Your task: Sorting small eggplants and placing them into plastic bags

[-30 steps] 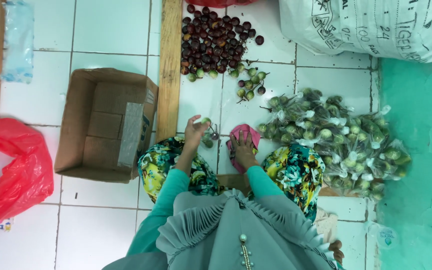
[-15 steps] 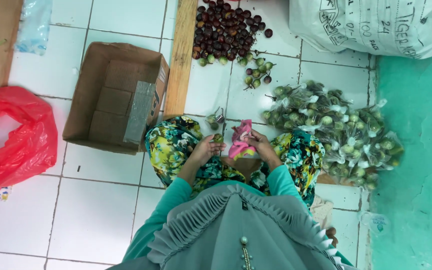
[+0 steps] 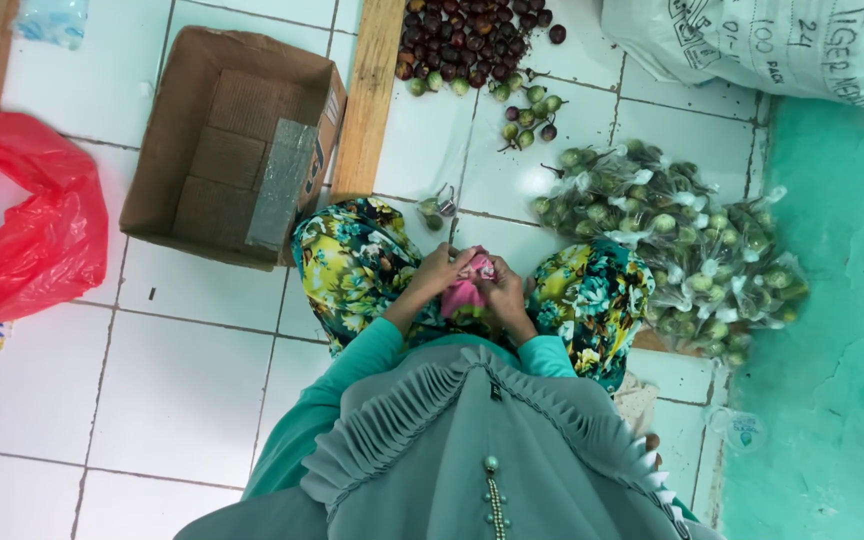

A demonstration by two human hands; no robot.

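Pink plastic bags (image 3: 467, 290) are being pinched between the left hand (image 3: 439, 272) and right hand (image 3: 503, 295), both gripping them over the lap, near the bagged green fruits (image 3: 674, 250).

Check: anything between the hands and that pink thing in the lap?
Nothing visible. The left hand and the right hand both touch the pink bundle, one at each side, over the lap. No other thing lies between them. Whether either grip is closed around it cannot be told from this view.
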